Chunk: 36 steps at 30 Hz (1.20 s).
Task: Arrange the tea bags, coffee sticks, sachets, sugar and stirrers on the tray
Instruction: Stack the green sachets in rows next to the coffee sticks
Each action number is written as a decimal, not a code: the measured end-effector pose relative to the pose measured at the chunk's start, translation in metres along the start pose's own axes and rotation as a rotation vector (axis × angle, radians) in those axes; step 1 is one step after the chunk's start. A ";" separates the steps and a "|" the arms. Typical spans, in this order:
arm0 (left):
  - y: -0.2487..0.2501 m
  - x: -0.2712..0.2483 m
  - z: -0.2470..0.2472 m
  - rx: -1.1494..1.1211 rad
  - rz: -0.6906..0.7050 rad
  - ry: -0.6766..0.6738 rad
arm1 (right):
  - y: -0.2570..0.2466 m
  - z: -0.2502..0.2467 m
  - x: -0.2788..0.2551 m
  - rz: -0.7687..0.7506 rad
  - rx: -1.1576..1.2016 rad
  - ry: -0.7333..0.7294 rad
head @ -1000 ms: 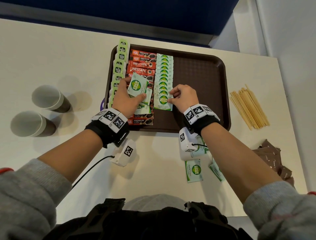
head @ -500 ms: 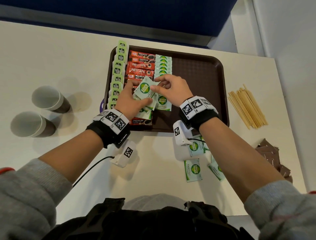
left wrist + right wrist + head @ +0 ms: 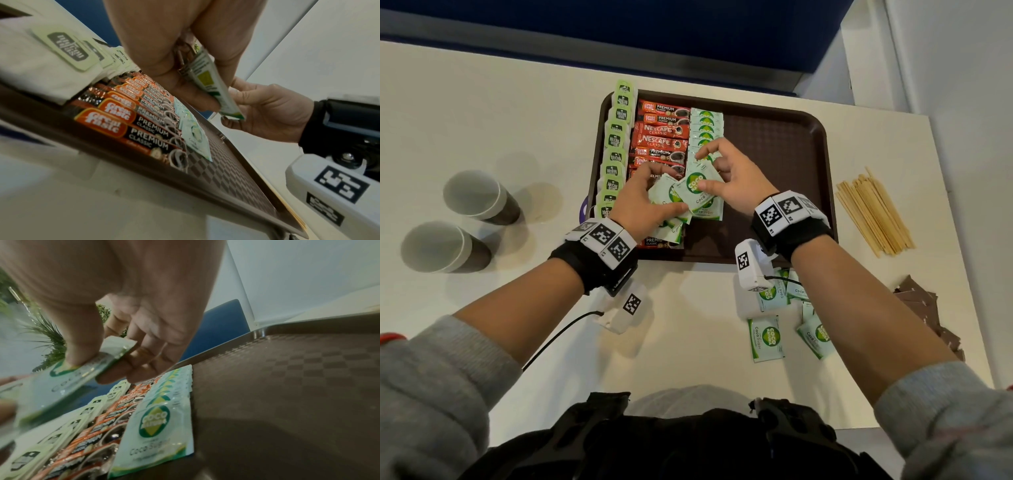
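Observation:
A brown tray (image 3: 774, 144) holds a column of green-tagged tea bags (image 3: 616, 140), red coffee sticks (image 3: 661, 133) and an overlapping row of pale green coco sugar sachets (image 3: 705, 123). Above its near left part my left hand (image 3: 643, 202) grips a small stack of sugar sachets (image 3: 207, 81). My right hand (image 3: 729, 171) pinches the top sachet (image 3: 697, 186) of that stack between thumb and fingers (image 3: 115, 368). The last sachet laid in the row (image 3: 158, 426) lies flat below both hands.
Loose sugar sachets (image 3: 765, 337) lie on the white table near my right wrist. Wooden stirrers (image 3: 873, 212) lie right of the tray, brown sachets (image 3: 924, 308) at the right edge. Two paper cups (image 3: 476, 195) stand at the left.
My right hand left the sachet row on the tray and came over to the stack in my left hand, where it now pinches the top sachet. The left hand shifted slightly right.

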State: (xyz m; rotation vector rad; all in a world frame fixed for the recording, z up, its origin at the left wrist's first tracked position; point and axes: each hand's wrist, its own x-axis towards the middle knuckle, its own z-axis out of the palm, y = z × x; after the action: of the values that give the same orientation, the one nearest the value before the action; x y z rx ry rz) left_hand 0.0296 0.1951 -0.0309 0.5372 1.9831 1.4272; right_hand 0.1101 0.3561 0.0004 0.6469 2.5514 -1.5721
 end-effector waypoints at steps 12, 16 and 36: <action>-0.005 0.007 -0.012 0.048 -0.050 0.203 | 0.037 0.000 -0.010 0.113 -0.080 0.128; -0.004 0.005 -0.011 0.050 -0.057 0.200 | 0.043 0.009 -0.010 0.147 -0.122 0.144; -0.002 0.003 -0.008 0.061 -0.068 0.194 | 0.045 0.018 -0.001 0.124 -0.323 0.246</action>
State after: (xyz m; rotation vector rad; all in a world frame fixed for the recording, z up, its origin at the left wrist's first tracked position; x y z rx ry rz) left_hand 0.0217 0.1911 -0.0322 0.3659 2.1814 1.4266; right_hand 0.1257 0.3574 -0.0459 0.9851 2.7847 -1.0658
